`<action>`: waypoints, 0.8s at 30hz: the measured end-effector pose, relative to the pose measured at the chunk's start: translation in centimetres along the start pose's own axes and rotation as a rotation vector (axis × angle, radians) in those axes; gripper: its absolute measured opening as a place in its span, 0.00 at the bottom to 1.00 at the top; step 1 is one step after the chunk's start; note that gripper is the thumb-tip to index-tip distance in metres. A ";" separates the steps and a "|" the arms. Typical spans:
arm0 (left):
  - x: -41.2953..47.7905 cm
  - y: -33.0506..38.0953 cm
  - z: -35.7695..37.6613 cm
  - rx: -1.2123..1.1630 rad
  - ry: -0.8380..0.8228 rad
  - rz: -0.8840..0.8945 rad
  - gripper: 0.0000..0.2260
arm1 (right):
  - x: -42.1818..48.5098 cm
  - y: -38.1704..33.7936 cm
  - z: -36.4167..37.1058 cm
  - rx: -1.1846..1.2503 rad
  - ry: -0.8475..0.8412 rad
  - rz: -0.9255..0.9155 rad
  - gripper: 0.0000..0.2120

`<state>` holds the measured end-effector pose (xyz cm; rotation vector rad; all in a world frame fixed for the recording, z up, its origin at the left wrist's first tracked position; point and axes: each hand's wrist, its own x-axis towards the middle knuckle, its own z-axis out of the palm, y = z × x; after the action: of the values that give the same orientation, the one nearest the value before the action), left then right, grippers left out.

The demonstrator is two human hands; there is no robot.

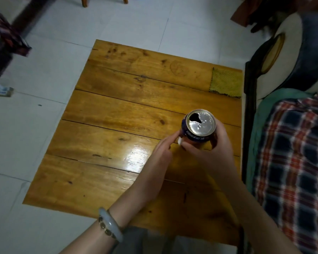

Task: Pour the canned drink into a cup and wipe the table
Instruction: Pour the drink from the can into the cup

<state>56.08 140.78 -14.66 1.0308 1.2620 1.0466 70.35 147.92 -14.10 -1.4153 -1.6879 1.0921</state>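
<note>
**A:** What's on the head camera?

**B:** I'm looking down on a low table of glossy yellow-brown wooden planks point(106, 110) standing on pale floor tiles point(35, 74). The dark blue drink can with a gold rim and silver lid point(199, 126) is over the right half of the table, and its mouth is already open, a dark keyhole-shaped hole at the far left of the lid.

**A:** Who has hold of it?

**B:** The right hand point(209, 149) is wrapped round the can's body from the near right side, thumb across the front under the band of lettering. The left hand point(160, 154) comes in from the left with its fingers drawn together, fingertips touching the can's left side. I can't tell whether they pinch anything; there's a small white bit between the two hands that I can't make out.

**A:** Is the can resting on the wood?

**B:** Can't say, the hands hide its base.

**A:** Anything else on the table?

**B:** A square yellow-green woven cloth point(226, 82) lies flat at the far right corner, well apart from the can. On the left wrist I see a pale jade-like bangle point(111, 223) beside a dark beaded bracelet point(106, 229). A red and navy plaid fabric point(292, 153) is off the table's right edge
</note>
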 end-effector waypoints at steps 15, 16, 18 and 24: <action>2.2 -5.4 14.3 -0.188 0.045 -0.171 0.35 | -1.0 10.4 -11.2 -0.087 -0.137 0.037 0.35; 2.4 -6.1 14.5 -0.182 0.063 -0.185 0.34 | -0.8 10.9 -11.2 -0.085 -0.154 0.027 0.35; 2.7 -7.5 14.7 -0.216 0.086 -0.223 0.36 | -0.3 11.9 -10.9 -0.091 -0.200 0.011 0.35; 4.0 -10.3 14.8 -0.333 0.163 -0.325 0.20 | 1.0 14.0 -9.6 -0.147 -0.288 -0.032 0.34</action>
<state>71.37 142.16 -25.01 0.4758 1.2800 1.0555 84.60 151.49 -22.66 -1.3640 -2.0236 1.2220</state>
